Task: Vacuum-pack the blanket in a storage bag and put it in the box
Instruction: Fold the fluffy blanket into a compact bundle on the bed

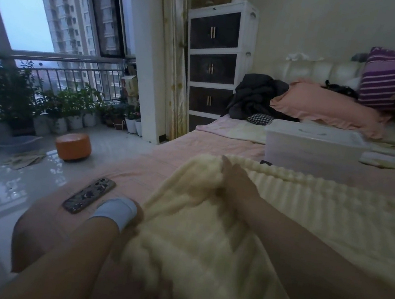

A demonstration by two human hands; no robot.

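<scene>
Lying across the near right part of the bed (139, 166), the cream ribbed blanket (296, 212) is bunched up between both hands. The right hand (237, 182) pinches a raised fold of it, fingers (226, 164) closed on the fabric at the blanket's far left corner. The left hand (125, 211), a pale band around it, grips the blanket's left edge close to the bed's near left edge; its fingers are buried in the cloth. A phone (88, 195) lies just beside that hand. The white lidded box (314, 147) sits further up the bed, well apart.
</scene>
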